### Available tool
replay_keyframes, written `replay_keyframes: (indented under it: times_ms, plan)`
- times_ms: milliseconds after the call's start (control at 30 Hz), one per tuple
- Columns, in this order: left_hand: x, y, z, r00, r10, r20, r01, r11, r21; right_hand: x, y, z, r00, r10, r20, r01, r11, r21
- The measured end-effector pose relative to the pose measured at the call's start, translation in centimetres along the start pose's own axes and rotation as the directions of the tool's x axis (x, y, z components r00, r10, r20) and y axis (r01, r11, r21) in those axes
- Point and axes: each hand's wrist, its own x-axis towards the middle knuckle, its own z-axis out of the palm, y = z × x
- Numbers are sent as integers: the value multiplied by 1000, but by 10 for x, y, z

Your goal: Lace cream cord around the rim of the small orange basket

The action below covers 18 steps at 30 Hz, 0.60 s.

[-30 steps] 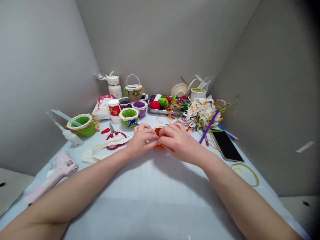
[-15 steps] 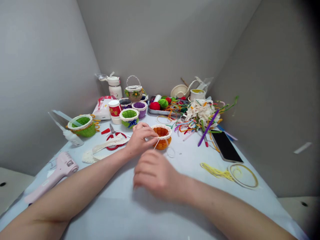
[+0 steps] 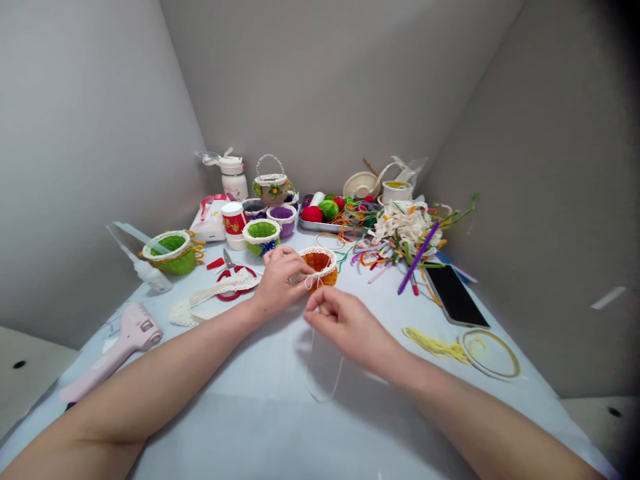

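A small orange basket (image 3: 320,265) with a white lace rim stands on the table in front of me. My left hand (image 3: 278,283) grips its near left side, fingers curled round the rim. My right hand (image 3: 345,323) is just in front of the basket, fingers pinched on a thin white string (image 3: 320,373). The string runs up to the basket's rim and hangs down in a loop over the table.
Red scissors (image 3: 231,280) and white lace trim (image 3: 210,297) lie left of the basket, a pink glue gun (image 3: 120,345) farther left. Green baskets (image 3: 170,252), cups and a yarn tray (image 3: 330,212) crowd the back. Pipe cleaners (image 3: 405,240), a phone (image 3: 454,287) and a ring (image 3: 490,353) lie right.
My right hand left the basket, swung down toward me, then came back up near the basket with the white string pinched. My left hand stayed on the basket.
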Motion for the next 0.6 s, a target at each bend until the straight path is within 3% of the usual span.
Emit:
replay_keyframes:
  times_ms: [133,367,433,500,533,600]
  plan:
    - [1,3,-1,999,-18,30,18,1000,-7,26,30,-17,989,-25,-144,-3,982,-190]
    - [1,7,-1,1000,-14,9,14,1000,-13,34,42,-6,976,5,-219,-14,999,-43]
    - [1,7,0,1000,-14,5,14,1000,-8,27,37,2,995,21,-97,-19,1000,21]
    - [1,6,0,1000,-15,-1,15,1000,-4,11,28,11,981,-5,193,-4,999,43]
    - [1,5,0,1000,-14,-3,14,1000,-5,0,23,15,929,-44,367,30,999,44]
    - [1,5,0,1000,-15,-4,15,1000,-9,-25,13,22,760,-141,634,130,989,63]
